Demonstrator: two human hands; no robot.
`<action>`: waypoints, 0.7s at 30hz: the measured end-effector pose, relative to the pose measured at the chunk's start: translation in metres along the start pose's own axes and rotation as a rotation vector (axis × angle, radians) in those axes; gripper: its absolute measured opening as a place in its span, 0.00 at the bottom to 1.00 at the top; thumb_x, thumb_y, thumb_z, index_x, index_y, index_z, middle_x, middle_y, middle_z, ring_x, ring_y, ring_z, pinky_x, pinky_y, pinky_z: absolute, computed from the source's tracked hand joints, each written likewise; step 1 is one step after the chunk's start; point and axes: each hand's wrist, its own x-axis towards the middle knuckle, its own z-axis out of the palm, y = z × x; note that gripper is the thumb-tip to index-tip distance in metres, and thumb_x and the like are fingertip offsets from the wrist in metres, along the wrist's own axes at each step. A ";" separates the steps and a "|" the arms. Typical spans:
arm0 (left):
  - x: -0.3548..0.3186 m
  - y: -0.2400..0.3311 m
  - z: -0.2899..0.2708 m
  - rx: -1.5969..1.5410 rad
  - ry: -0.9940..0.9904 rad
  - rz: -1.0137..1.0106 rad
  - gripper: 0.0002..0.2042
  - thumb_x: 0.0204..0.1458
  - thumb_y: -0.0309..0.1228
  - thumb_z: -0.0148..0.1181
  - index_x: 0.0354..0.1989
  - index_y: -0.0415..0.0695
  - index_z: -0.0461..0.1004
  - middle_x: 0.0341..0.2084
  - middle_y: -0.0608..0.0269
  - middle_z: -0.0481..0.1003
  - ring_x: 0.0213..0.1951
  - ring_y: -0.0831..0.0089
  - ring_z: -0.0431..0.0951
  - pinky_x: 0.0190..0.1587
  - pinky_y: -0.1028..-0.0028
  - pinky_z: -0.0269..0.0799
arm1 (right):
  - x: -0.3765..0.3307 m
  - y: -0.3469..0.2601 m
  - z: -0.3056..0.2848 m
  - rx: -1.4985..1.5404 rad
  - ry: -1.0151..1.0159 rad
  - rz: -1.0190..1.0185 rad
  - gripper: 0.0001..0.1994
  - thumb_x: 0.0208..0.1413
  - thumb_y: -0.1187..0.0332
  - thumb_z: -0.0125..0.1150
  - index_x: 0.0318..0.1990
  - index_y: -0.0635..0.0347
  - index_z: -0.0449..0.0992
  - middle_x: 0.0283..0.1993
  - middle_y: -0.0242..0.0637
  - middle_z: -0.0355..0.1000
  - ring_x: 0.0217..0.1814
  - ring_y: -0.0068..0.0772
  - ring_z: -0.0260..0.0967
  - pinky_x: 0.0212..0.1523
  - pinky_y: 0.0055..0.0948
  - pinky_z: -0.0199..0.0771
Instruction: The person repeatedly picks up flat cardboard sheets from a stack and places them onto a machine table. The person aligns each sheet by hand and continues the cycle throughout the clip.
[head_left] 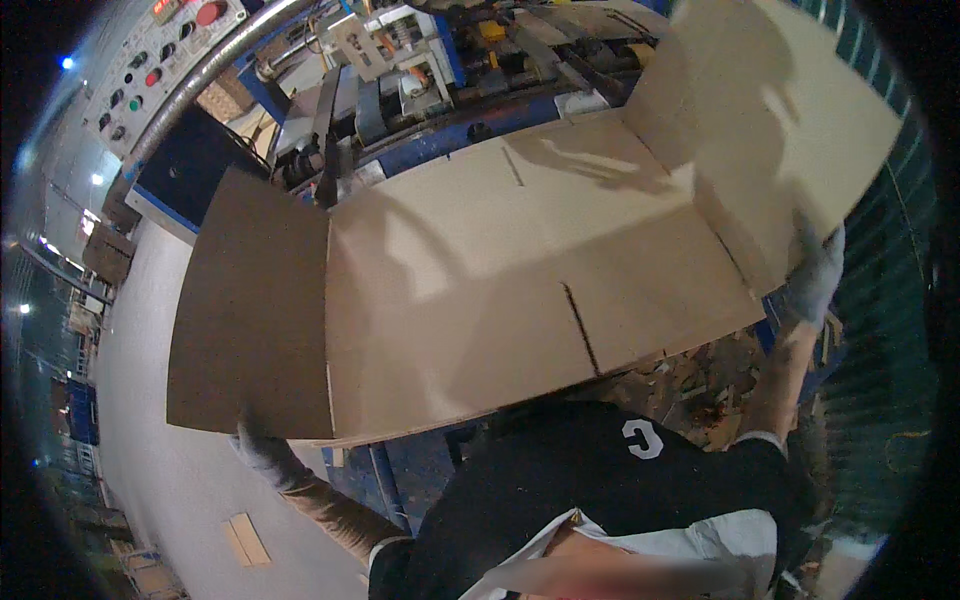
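Note:
A large brown cardboard box blank (470, 290) spans the middle of the view, its two end panels bent up from the broad middle panel. Dark slots are cut near its near and far edges. My left hand (265, 455), in a grey glove, grips the lower edge of the left end panel (250, 310). At the other side my right hand (818, 275), also gloved in grey, holds the lower edge of the right end panel (800, 130). Some fingers of both hands are hidden by the cardboard or smeared.
Beyond the cardboard stands a machine with blue beams (465, 135) and metal rails. A control panel (150, 75) with coloured buttons is at the upper left, beside a metal pipe (205, 75). Cardboard scraps (690, 390) lie below; two strips (247, 540) rest on the floor.

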 end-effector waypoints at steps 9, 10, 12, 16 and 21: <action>-0.095 0.046 0.160 0.716 -0.944 0.562 0.31 0.39 0.20 0.55 0.59 0.43 0.67 0.61 0.44 0.62 0.62 0.45 0.61 0.65 0.53 0.53 | -0.126 0.025 0.045 -0.673 -1.031 -0.431 0.13 0.47 0.78 0.57 0.42 0.53 0.74 0.50 0.40 0.74 0.57 0.47 0.67 0.59 0.42 0.64; -0.097 0.048 0.176 0.828 -1.045 0.664 0.29 0.43 0.21 0.53 0.59 0.49 0.66 0.61 0.47 0.62 0.61 0.46 0.62 0.64 0.50 0.52 | -0.126 0.030 0.049 -0.673 -1.044 -0.446 0.14 0.48 0.78 0.57 0.42 0.52 0.74 0.50 0.40 0.73 0.58 0.47 0.67 0.60 0.43 0.63; -0.099 0.052 0.192 0.942 -1.139 0.657 0.26 0.47 0.23 0.52 0.59 0.50 0.66 0.60 0.47 0.63 0.62 0.48 0.61 0.64 0.49 0.53 | -0.119 0.035 0.052 -0.653 -1.088 -0.482 0.14 0.47 0.76 0.57 0.43 0.52 0.74 0.51 0.39 0.73 0.58 0.48 0.66 0.61 0.46 0.61; -0.093 0.047 0.193 0.940 -1.118 0.718 0.25 0.47 0.24 0.52 0.58 0.49 0.67 0.60 0.49 0.62 0.62 0.50 0.61 0.63 0.49 0.54 | -0.097 0.046 0.061 -0.660 -1.258 -0.594 0.15 0.47 0.71 0.58 0.45 0.53 0.73 0.55 0.40 0.71 0.60 0.48 0.64 0.62 0.49 0.60; -0.067 0.027 0.193 0.874 -0.969 0.842 0.28 0.44 0.25 0.55 0.59 0.49 0.65 0.60 0.51 0.62 0.61 0.51 0.63 0.63 0.50 0.54 | -0.056 0.072 0.078 -0.808 -1.311 -0.669 0.29 0.41 0.52 0.67 0.51 0.56 0.71 0.59 0.44 0.66 0.63 0.49 0.60 0.64 0.48 0.56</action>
